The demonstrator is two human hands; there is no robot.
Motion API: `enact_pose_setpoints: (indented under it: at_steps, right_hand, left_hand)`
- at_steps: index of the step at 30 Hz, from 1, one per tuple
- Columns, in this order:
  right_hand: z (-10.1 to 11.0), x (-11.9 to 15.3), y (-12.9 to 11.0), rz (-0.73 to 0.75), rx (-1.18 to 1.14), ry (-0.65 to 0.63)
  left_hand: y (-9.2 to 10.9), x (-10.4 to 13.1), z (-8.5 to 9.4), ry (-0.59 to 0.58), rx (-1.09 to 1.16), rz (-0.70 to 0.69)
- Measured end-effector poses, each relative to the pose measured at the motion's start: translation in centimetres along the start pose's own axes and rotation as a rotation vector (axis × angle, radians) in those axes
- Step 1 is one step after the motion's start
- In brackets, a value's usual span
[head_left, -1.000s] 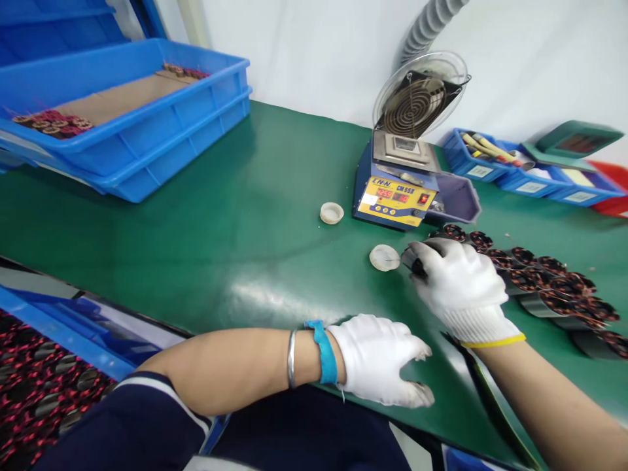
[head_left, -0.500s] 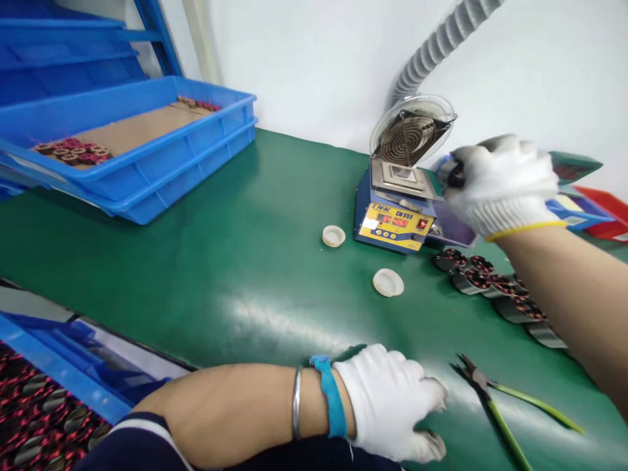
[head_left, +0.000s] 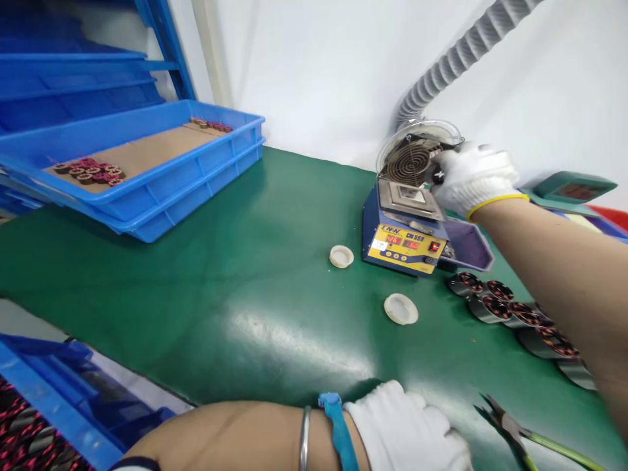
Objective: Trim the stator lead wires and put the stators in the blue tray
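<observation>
My right hand (head_left: 471, 178), in a white glove, is raised over the blue solder pot (head_left: 409, 229) and grips a small dark coil part (head_left: 436, 174) just above the pot's metal well, in front of the round wire fan guard (head_left: 412, 157). My left hand (head_left: 409, 432), also gloved, rests flat on the green table (head_left: 245, 275) at the near edge, holding nothing. A blue strap and a metal bangle sit on that wrist. Green-handled cutters (head_left: 524, 432) lie just right of it. A row of wound coils (head_left: 515, 314) lies right of the pot.
Two white round caps (head_left: 341, 256) (head_left: 401, 308) lie in front of the pot. Stacked blue crates (head_left: 147, 170) with cardboard and small coils stand at the far left. A grey ribbed hose (head_left: 466, 52) rises behind the fan. A blue bin with coils (head_left: 29, 418) sits below the table's near left edge.
My right hand lifted the dark part from beside the white cap and carried it up and back over the solder pot. The view tilted upward; my left hand stayed put.
</observation>
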State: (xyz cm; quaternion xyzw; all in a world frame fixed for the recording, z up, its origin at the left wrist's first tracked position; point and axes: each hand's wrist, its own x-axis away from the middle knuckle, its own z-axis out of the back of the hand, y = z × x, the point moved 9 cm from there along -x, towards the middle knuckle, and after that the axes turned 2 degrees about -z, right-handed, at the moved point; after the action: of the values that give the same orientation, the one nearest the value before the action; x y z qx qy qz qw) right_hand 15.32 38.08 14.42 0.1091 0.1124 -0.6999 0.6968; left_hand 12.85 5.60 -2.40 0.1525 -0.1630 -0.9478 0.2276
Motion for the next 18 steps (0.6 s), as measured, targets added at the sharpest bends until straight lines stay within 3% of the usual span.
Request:
enact_pose_setpoints:
  at_steps: [5, 12, 18]
  right_hand:
    - [0.6, -0.3, 1.9, -0.164, -0.106, -0.018]
    - [-0.8, 0.4, 1.4, -0.198, -0.266, -0.019]
    - [1.7, 1.6, 3.4, -0.192, -0.503, 0.080]
  left_hand:
    - [0.2, 0.0, 0.1, 0.016, -0.015, 0.006]
    - [0.1, 0.5, 0.6, 0.086, -0.001, -0.011]
    - [-0.2, 0.5, 0.5, -0.079, 0.070, 0.009]
